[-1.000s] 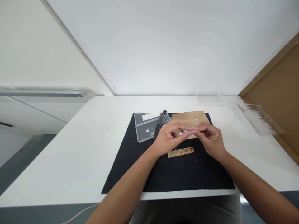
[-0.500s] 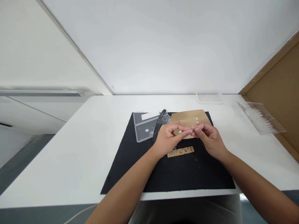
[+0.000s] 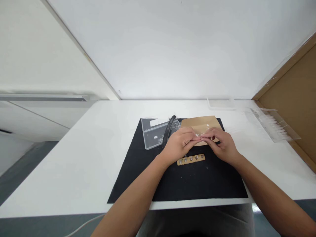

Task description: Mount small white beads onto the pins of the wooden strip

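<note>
My left hand [image 3: 181, 141] and my right hand [image 3: 221, 143] meet fingertip to fingertip over the brown paper sheet [image 3: 197, 121]. Both are closed in a pinch. Whatever sits between the fingertips is too small to make out. Just below the hands, a tan strip [image 3: 189, 160] lies on the black mat [image 3: 195, 184], with several small clear and metallic pieces standing on it in a row. To the left of my left hand, a dark curved nail file [image 3: 169, 131] leans across an open clear plastic case [image 3: 151, 141] with loose clear pieces inside.
The mat lies on a white table [image 3: 81, 164] against a wall. At the right stands a clear rack [image 3: 276, 126] with rows of pale pieces, beside a brown board [image 3: 293, 85]. A clear tray [image 3: 221, 104] rests by the back wall. A white cable [image 3: 84, 226] hangs below the table's front edge.
My right hand's fingers have shifted, with the thumb now stretched towards the left fingertips. Both hands stay together over the paper; the other things lie as before.
</note>
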Available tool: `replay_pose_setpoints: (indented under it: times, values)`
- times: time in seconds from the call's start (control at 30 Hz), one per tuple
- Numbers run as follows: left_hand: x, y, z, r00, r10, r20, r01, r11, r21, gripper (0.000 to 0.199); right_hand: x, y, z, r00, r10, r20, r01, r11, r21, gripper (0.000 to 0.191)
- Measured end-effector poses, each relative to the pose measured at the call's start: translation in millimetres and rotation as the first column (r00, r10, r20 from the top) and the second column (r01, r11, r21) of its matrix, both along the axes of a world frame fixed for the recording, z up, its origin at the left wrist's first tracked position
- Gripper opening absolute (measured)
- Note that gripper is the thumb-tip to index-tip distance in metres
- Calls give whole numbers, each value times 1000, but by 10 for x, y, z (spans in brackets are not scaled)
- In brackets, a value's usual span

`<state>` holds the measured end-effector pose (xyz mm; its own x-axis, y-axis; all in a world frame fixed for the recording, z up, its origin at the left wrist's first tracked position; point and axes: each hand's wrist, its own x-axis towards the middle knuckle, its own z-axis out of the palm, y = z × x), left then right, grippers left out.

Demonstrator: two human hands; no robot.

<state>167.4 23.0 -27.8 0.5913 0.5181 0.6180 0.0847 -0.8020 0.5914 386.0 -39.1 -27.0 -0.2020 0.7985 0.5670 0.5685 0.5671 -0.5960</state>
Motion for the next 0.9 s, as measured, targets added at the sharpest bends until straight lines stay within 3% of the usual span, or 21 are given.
replay_pose_setpoints:
  times: [0.1, 0.2, 0.3, 0.37, 0.43, 0.53, 0.67, 0.9]
  values:
    - [-35, 38, 15, 994, 52, -94, -39, 991, 131, 18, 3, 6, -12, 999, 7, 37, -8, 999, 37, 5]
    - [-107, 87, 54, 939, 295, -176, -251, 939, 236, 23, 25, 28, -42, 996, -32, 88, 29, 999, 34, 4]
    - [-213, 146, 74, 710, 661, -244, -603, 749, 274, 31, 57, 56, -61, 981, -128, 143, 121, 991, 54, 4]
    - [-278, 175, 70, 503, 786, -360, -731, 609, 308, 34, 71, 64, -62, 974, -171, 148, 162, 984, 69, 3]
    - [-321, 188, 62, 321, 793, -518, -777, 533, 335, 44, 76, 65, -57, 978, -169, 122, 162, 985, 64, 2]
    - [-344, 184, 58, 175, 721, -671, -778, 518, 355, 53, 76, 59, -53, 986, -138, 96, 134, 990, 44, 2]
    - [-356, 183, 35, 164, 714, -680, -731, 552, 403, 42, 80, 62, -71, 987, -112, 112, 108, 993, 41, 4]
    - [-421, 254, -167, 323, 783, -531, -698, 576, 426, 22, 81, 73, -94, 988, -126, 92, 125, 992, 18, 2]
